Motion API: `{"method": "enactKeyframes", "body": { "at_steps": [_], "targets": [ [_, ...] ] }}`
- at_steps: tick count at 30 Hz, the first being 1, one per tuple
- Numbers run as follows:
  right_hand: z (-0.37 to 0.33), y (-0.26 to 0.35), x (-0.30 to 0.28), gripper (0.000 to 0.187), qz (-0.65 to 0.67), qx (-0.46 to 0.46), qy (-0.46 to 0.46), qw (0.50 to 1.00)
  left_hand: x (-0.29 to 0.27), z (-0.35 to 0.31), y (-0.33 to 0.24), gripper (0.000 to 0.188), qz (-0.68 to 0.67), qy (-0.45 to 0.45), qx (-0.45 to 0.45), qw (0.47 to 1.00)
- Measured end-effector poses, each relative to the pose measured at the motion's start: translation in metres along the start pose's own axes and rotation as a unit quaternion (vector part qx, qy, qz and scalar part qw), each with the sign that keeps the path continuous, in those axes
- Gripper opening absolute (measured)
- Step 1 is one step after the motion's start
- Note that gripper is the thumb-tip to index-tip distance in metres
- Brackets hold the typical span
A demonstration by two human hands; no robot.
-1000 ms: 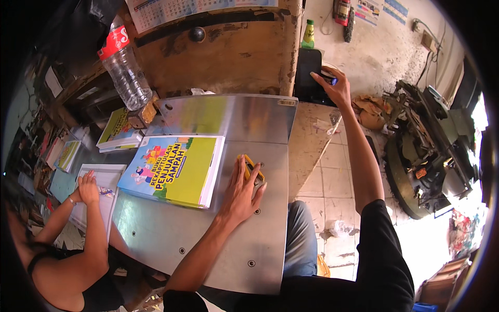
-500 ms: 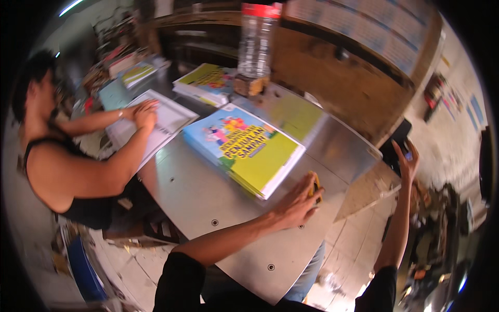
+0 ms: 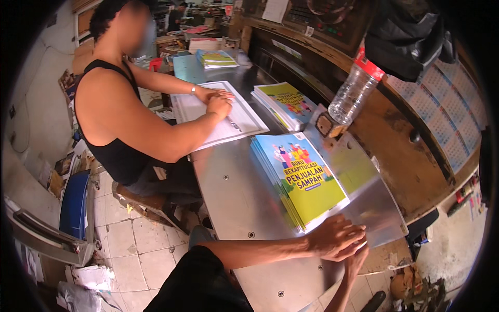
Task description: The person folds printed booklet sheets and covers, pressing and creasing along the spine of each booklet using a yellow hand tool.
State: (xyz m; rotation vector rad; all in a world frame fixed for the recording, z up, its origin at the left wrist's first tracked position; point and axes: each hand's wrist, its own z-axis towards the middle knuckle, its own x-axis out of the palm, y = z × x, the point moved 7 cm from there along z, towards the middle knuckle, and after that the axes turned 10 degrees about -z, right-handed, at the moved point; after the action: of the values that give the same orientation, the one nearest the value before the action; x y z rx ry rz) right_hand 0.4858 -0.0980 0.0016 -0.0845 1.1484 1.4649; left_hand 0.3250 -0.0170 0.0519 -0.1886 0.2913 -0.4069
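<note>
My left hand (image 3: 335, 238) is closed, its fingers curled over the metal table (image 3: 218, 203) by the near right corner of a stack of green and blue books (image 3: 312, 179). What it grips is hidden. My right hand (image 3: 355, 260) meets it at the table's right edge, fingers bent against the left fingertips; anything between them is too small or covered to name. The books lie flat, covers up, slightly fanned at the left side.
A seated co-worker (image 3: 135, 114) at left rests both hands on a white printed sheet (image 3: 244, 125). A second book stack (image 3: 286, 104) and a third stack (image 3: 215, 59) lie farther back. A clear red-lidded plastic jar (image 3: 356, 91) stands on a wooden block (image 3: 330, 126). A stool (image 3: 150, 208) is below.
My view has swung left. My right hand has come in from the far right to meet the left. The yellow and black object seen at my left hand is no longer visible.
</note>
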Motion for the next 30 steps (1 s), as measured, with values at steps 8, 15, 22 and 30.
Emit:
{"method": "enactKeyframes", "body": {
  "at_steps": [8, 15, 22, 30],
  "targets": [
    [-0.016, 0.001, 0.028, 0.065, -0.144, -0.028, -0.037, 0.988, -0.149, 0.066, 0.128, 0.028, 0.066, -0.241, -0.337, 0.908],
    [-0.003, 0.016, 0.033, 0.065, -0.12, 0.033, -0.015, 0.992, -0.213, 0.028, 0.337, 0.092, 0.256, -0.031, -0.494, 0.831],
    [0.005, 0.01, 0.027, 0.063, -0.111, 0.048, -0.007, 0.993, -0.177, 0.005, 0.398, 0.101, 0.27, 0.171, -0.542, 0.777],
    [-0.005, 0.01, 0.029, 0.067, -0.094, 0.065, -0.006, 0.993, -0.149, 0.005, 0.423, 0.103, 0.315, 0.352, -0.414, 0.778]
  ]
}}
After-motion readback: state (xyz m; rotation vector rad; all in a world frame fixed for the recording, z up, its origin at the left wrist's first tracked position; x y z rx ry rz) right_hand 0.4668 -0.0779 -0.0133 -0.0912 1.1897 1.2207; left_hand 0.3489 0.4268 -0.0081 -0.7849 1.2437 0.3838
